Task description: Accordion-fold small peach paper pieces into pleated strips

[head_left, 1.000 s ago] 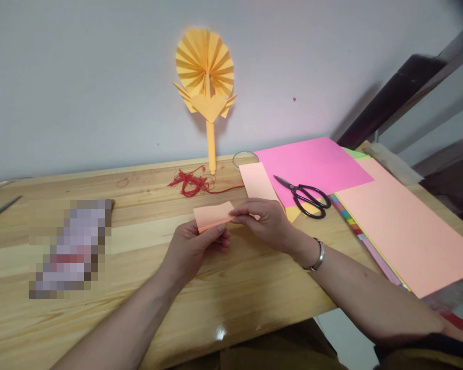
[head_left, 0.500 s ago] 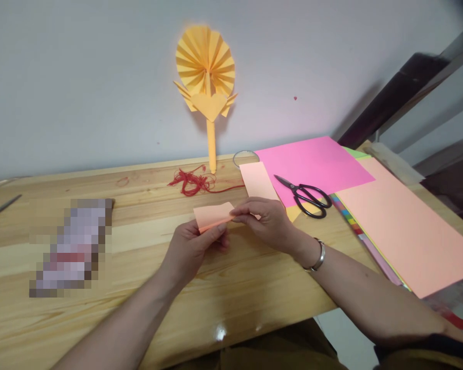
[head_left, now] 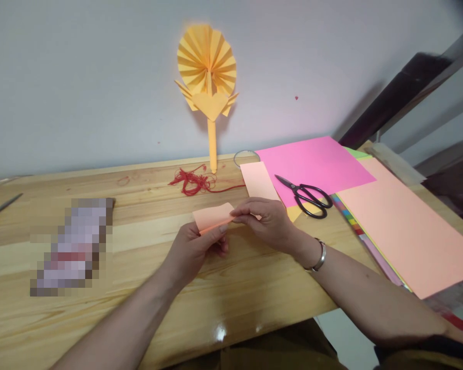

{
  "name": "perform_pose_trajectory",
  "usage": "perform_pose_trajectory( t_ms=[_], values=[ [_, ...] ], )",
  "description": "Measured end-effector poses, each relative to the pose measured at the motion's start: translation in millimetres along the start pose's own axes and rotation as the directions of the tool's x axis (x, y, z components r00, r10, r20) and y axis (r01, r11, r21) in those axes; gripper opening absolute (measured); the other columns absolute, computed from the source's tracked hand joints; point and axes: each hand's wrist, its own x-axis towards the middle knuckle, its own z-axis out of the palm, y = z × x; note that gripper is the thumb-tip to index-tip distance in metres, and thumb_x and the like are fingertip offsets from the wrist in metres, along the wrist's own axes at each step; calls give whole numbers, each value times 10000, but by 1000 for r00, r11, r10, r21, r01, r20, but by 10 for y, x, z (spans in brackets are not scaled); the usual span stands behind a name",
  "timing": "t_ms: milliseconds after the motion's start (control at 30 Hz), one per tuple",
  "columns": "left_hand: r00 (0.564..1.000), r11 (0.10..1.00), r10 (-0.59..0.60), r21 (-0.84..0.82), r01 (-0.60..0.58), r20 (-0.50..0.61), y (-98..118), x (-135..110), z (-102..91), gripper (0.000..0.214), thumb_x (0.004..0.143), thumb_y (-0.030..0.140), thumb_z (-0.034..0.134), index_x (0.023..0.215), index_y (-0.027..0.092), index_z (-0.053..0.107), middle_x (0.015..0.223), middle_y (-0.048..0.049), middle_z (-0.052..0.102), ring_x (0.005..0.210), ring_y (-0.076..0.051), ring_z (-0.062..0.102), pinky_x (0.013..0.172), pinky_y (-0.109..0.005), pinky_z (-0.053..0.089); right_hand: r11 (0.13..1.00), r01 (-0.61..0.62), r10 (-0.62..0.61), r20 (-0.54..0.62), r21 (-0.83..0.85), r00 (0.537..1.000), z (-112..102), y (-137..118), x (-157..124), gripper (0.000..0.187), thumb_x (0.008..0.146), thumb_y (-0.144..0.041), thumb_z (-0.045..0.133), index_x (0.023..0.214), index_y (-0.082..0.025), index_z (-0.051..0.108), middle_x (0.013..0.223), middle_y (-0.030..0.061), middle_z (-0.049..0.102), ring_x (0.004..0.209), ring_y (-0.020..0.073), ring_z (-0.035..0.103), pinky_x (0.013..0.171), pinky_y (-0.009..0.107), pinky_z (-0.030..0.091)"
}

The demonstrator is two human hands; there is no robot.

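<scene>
Both hands hold a small folded piece of peach paper (head_left: 211, 216) just above the wooden table (head_left: 231, 288). My left hand (head_left: 195, 251) pinches its lower left edge, fingers curled under it. My right hand (head_left: 267, 221) pinches its right end between thumb and fingertips; a metal bracelet sits on that wrist. A peach paper strip (head_left: 257, 181) lies flat on the table just behind my right hand.
An orange pleated paper fan (head_left: 207, 72) on a stick leans against the wall. Red thread (head_left: 190, 182) lies at its foot. Black scissors (head_left: 306, 195) rest on a pink sheet (head_left: 316, 162); a large peach sheet (head_left: 404, 226) covers a coloured stack at right. A blurred packet (head_left: 73, 246) lies left.
Almost nothing has moved; my left fingers have shifted slightly along the paper's lower edge while both hands keep their pinch.
</scene>
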Motion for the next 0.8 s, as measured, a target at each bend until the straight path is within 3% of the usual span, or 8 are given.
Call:
perform_pose_trajectory(
  t_ms=[267, 600, 700, 800],
  values=[
    [991, 989, 112, 107, -104, -74, -39, -11, -26, 119, 716, 287, 700, 737, 170, 690, 560, 17, 608, 522, -107, 523, 517, -210, 428, 999, 8, -8, -8, 35, 1000, -6, 1, 7, 105, 821, -168, 600, 847, -198, 698, 797, 27, 693, 743, 128, 645, 682, 233, 527],
    [922, 913, 264, 380, -146, -281, 64, -41, -11, 218, 670, 354, 735, 811, 189, 720, 741, -4, 713, 681, -129, 612, 624, -195, 468, 1000, 15, -14, -36, 28, 999, -33, -18, 25, 88, 821, -136, 593, 824, -169, 674, 778, 31, 686, 734, 120, 635, 683, 227, 509],
    [902, 910, 311, 370, -190, -301, 78, -28, 3, 223, 674, 330, 736, 840, 184, 704, 753, -8, 717, 691, -128, 635, 628, -194, 485, 1000, 12, -10, -53, 23, 999, -41, -13, 34, 83, 816, -125, 596, 816, -165, 669, 764, 24, 681, 713, 114, 626, 664, 220, 501],
    [881, 927, 353, 246, -283, -316, 77, 1, 7, 267, 663, 268, 745, 897, 190, 642, 770, 3, 719, 679, -133, 662, 658, -228, 520, 999, -17, 19, -52, 28, 998, -52, 11, 34, 90, 827, -142, 585, 838, -175, 668, 767, 17, 669, 707, 112, 612, 655, 225, 495]
  ],
)
